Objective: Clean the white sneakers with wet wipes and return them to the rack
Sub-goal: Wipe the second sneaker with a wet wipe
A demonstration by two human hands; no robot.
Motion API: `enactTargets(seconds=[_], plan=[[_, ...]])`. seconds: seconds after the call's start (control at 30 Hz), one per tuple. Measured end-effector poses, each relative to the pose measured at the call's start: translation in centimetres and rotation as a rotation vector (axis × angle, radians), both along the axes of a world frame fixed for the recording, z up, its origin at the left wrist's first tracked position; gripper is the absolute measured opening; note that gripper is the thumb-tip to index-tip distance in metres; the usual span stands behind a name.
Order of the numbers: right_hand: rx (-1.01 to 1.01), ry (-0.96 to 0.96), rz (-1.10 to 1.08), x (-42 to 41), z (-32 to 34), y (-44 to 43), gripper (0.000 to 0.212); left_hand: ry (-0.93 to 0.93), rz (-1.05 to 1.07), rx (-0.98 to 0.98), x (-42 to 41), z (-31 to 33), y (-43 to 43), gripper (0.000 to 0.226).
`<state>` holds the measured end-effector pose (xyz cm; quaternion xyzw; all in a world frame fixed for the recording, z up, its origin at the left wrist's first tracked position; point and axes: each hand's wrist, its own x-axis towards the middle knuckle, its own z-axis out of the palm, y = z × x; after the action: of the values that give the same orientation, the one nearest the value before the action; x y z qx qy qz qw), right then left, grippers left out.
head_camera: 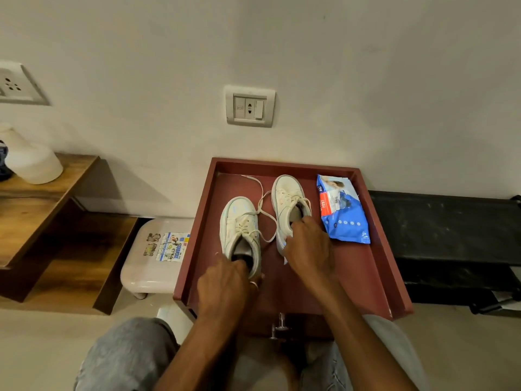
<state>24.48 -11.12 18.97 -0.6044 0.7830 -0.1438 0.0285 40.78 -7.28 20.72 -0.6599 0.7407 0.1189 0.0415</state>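
Sneakers were found side by side on the red-brown tray top [366, 263] of a small cabinet against the wall, toes toward the wall. Our left hand [225, 286] gripped the heel of the left sneaker [239, 221], fingers curled into the collar and closed on its rim. Our right hand [307, 246] held the right sneaker [287, 198] the same way, fingers hooked into the opening and thumb pressed on the outer side. A small pale scrap showed beneath the right hand; we could not tell whether it was a wipe.

The blue wet-wipe pack [344, 213] lay flat just beside the right sneaker, near the tray's right rim. We could not tell whether its flap was open.

Loose laces [265, 210] trailed between the two shoes and toward the tray's far-left corner. We judged this the principal hazard: lifting either shoe could drag the other by a snagged lace, or trail the lace across a dirty surface.

We also noted that both hands were occupied, so no wipe could be drawn without releasing a shoe. A shoe set near the tray's rim could tip off. No rack could be identified with confidence.
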Motion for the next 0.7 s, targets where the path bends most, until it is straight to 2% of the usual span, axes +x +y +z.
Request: enactTargets(seconds=[0.1,0.2,0.33,0.4,0.47,0.57,0.7], plan=[[-0.042,-0.038,0.008,0.2,-0.1,-0.4,0.069,0.136,0.022,-0.086,0.7,0.6,-0.2,0.038],[-0.066,-0.064,0.046,0.4,-0.3,-0.6,0.053,0.317,0.133,-0.332,2.4,2.0,-0.1,0.026],[-0.048,-0.028,0.067,1.4,-1.3,-0.8,0.052,0.413,0.16,-0.684,4.0,4.3,0.1,0.029],[-0.051,-0.019,0.128,2.5,-1.3,-0.7,0.049,0.479,0.157,-0.78,4.4,5.2,-0.3,0.03],[-0.05,-0.023,0.225,3.7,-0.7,-0.4,0.038,0.548,0.161,-0.833,4.8,5.3,-0.8,0.035],[-0.069,-0.177,0.358,5.0,-0.3,-0.9,0.032,0.651,0.148,-0.873,5.0,5.0,-0.9,0.038],[-0.067,-0.52,0.644,6.7,0.2,-2.6,0.051,0.722,0.135,-0.923,5.3,5.1,-0.8,0.034]])
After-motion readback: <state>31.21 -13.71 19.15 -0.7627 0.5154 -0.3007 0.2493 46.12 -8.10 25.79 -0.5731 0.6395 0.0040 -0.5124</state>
